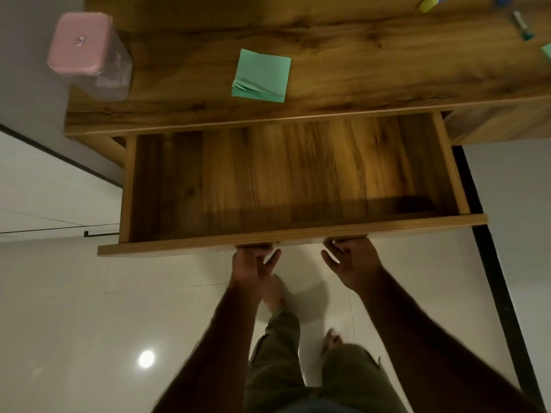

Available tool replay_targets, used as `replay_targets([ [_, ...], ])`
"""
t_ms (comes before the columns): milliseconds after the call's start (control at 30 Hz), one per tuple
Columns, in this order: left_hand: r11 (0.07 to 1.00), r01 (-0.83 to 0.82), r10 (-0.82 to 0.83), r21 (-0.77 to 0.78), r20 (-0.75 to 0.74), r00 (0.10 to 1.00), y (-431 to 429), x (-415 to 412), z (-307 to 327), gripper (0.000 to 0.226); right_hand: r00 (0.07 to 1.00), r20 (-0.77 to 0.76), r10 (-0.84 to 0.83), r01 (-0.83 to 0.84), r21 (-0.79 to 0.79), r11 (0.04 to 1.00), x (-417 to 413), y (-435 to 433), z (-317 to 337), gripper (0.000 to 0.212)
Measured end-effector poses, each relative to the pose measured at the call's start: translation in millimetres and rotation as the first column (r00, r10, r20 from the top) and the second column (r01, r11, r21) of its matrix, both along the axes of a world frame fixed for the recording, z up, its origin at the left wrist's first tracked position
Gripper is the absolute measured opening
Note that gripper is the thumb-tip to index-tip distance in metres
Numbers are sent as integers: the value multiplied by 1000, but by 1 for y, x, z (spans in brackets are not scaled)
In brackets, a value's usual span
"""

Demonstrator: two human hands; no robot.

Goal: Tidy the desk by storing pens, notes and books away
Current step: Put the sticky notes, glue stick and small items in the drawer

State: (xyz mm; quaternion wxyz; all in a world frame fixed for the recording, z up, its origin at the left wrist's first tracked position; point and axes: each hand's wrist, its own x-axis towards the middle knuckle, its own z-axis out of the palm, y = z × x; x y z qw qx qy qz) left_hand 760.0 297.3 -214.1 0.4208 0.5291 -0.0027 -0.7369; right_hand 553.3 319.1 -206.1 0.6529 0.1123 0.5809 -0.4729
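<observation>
Together, left hand (pixel 253 263), right hand (pixel 353 260) hold drawer (pixel 190 245)

**View:** head, single, wide-angle.
**Position:** worn on the person's head, above and just in front of the brown wood-grain table (pixel 328 34).
**Facing:** forward and steeply down, the frame slightly tilted so that the table's near edge rises toward the right.
**Range:** near. The open wooden drawer (pixel 283 180) under the table's near edge fills mid-frame.
**Coverage:** the table's left end and near edge lie across the top, with pale tiled floor (pixel 74 293) below and to either side.
</observation>
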Motion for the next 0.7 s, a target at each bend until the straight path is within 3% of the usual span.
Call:
replay_targets([
  [267, 997, -49, 48, -52, -26, 999, 56, 0, 2, 39, 998, 7, 56, -56, -40, 998, -1, 55, -6, 33],
  [500, 997, -39, 38, -67, -14, 999, 94, 6, 0, 46, 1000, 7, -8, 8, -39, 999, 8, 93, -8, 40],
  [700, 998, -56, 56, -33, -19, 998, 118, 4, -1, 34, 999, -37, -11, 10, -24, 1000, 13, 117, -10, 43],
])
